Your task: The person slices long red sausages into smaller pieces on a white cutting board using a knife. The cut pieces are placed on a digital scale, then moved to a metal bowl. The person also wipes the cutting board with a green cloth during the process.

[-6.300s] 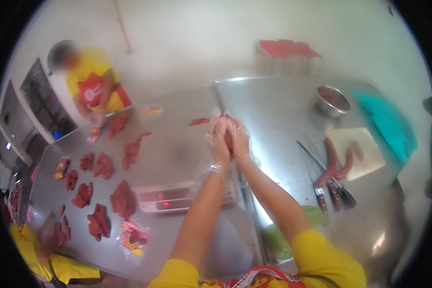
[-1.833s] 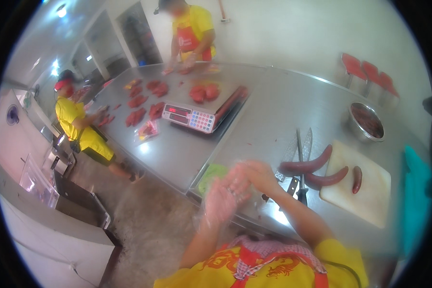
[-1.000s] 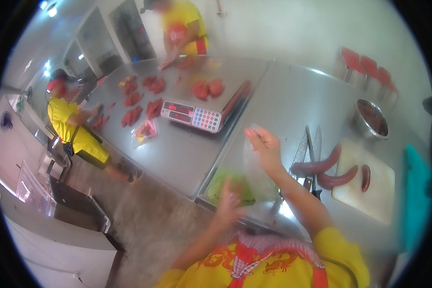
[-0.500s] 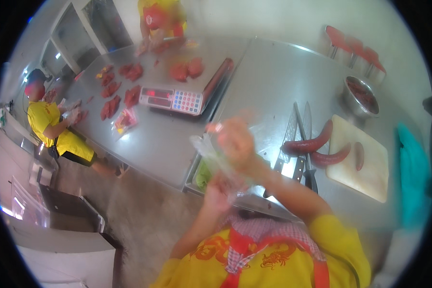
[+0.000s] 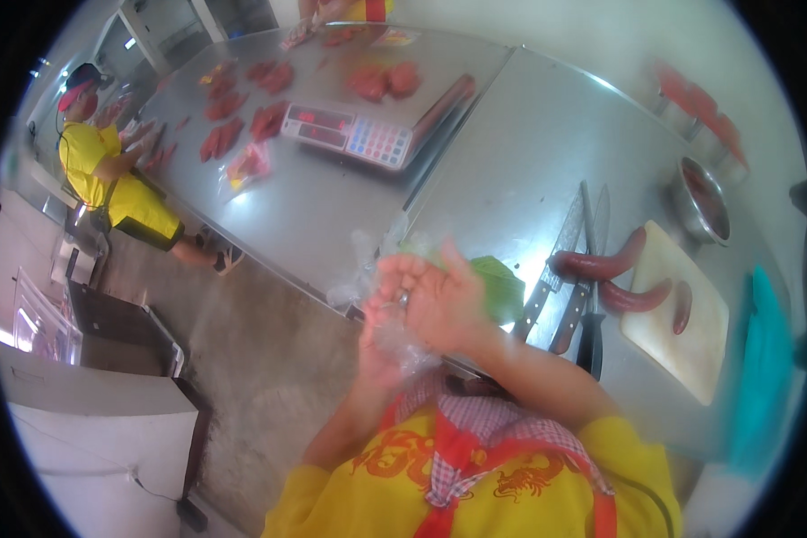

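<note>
Some crumpled clear plastic (image 5: 405, 343) lies between the left hand (image 5: 377, 351) and the right hand (image 5: 444, 309), which are close together at the near left corner of the right-hand steel worktop (image 5: 502, 152). The left hand points upward; the right reaches across, thumb raised apart from its fingers. Whether either pinches the plastic, I cannot tell. Just beside the right hand is a green bundle (image 5: 500, 291), near the knives (image 5: 572, 318). Beyond, steel stretches toward the worktop's far edge, between the digital scale (image 5: 350, 139) and the blades.
</note>
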`<state>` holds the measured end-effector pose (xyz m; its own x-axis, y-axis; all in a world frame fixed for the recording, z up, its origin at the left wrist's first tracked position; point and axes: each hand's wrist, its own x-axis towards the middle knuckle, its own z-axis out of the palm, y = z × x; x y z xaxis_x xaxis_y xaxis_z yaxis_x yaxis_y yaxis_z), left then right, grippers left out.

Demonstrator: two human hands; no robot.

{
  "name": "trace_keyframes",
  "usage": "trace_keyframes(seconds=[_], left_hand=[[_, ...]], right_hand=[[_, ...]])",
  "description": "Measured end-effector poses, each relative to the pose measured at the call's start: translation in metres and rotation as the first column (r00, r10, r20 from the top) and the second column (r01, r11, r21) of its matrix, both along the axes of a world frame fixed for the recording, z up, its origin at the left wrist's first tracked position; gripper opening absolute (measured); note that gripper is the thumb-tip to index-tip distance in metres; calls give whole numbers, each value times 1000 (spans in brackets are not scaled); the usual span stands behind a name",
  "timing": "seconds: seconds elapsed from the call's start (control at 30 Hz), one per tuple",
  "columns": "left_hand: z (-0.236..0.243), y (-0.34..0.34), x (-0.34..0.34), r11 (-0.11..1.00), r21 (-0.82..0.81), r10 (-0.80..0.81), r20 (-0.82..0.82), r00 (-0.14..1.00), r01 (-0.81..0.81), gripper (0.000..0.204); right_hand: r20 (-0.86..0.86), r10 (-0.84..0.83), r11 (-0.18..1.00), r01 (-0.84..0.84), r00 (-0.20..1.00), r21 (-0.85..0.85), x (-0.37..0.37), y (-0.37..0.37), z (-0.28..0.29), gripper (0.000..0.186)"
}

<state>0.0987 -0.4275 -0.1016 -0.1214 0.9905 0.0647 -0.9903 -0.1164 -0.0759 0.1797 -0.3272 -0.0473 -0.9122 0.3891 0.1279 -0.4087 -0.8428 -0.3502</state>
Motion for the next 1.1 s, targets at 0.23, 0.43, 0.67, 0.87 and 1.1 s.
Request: trace_keyframes(seconds=[0.23, 0.43, 0.67, 0.87, 1.1], left_hand=[[-60, -52, -47, 820, -509, -241, -722, 648, -262, 35], [-114, -136, -79, 904, -402, -322, -866, 383, -149, 33], [-133, -126, -42, 717, -638, -540, -763, 356, -281, 20], [-164, -131, -84, 666, -559, -743, -553, -378, -493, 26], [-143, -107, -78, 660, -672, -518, -731, 443, -337, 25]], right_hand=[[233, -95, 948, 16, 968, 316, 78, -6, 9, 43], [648, -154, 601, -450, 746, 661, 150, -56, -36, 34], [890, 7, 800, -537, 455, 269, 188, -81, -144, 51], [946, -99, 790, -554, 308, 263, 237, -92, -170, 44], [956, -263, 855, -491, -131, 168, 296, -110, -176, 53]])
